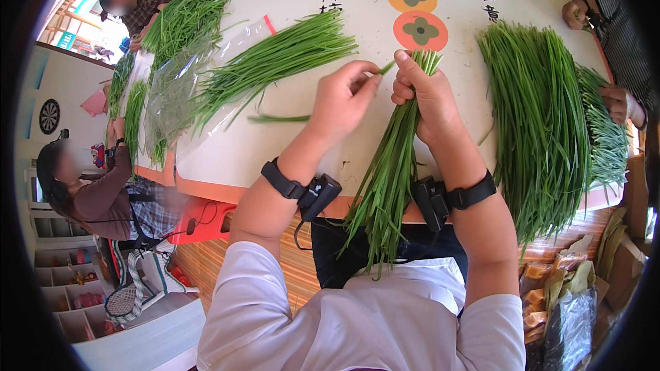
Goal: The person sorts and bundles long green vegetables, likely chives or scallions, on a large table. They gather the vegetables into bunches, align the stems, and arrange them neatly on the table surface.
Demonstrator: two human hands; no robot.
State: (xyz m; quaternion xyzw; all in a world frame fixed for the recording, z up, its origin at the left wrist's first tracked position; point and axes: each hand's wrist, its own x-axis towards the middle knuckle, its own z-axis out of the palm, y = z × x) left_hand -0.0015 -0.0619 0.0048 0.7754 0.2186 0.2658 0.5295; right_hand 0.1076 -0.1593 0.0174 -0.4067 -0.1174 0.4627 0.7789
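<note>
Chives [392,172] in a long green bundle were held at the centre of the frame, gripped near their pale ends by the closed right hand [425,89], with the leaves draped down past the edge of a white table [309,148]. A thin green piece [387,67] was pinched between the thumb and fingers of the left hand [347,96], near the bundle's top. Left of centre, a loose pile [282,58] was laid over a clear plastic bag [180,82] edged with a red strip [269,25]; whether any was tucked inside could not be told. At right, a larger pile [540,124] was spread, and shorter greens [601,127] beyond it were touched by a co-worker's hand [617,103]. At lower left, small pink and red items were held in the compartments of a white shelf [69,286]. Orange-brown packets [534,299] were stacked at lower right, beside a dark plastic bag [570,326] whose contents could not be made out.
</note>
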